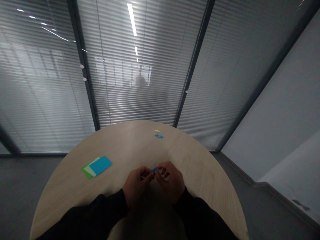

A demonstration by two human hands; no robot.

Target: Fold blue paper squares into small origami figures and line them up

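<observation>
The left hand (137, 185) and right hand (171, 180) met over the round worktop (125, 143), the fingertips of both pinching a small piece of blue paper (155, 169) between them. The piece was too small and too covered to show its long axis, and neither hand was clearly nearer. Left of that blue piece lay overlapping green, pale and blue paper sheets (96, 166); beyond it, near the far edge, lay small yellow and blue paper shapes (158, 133).
</observation>
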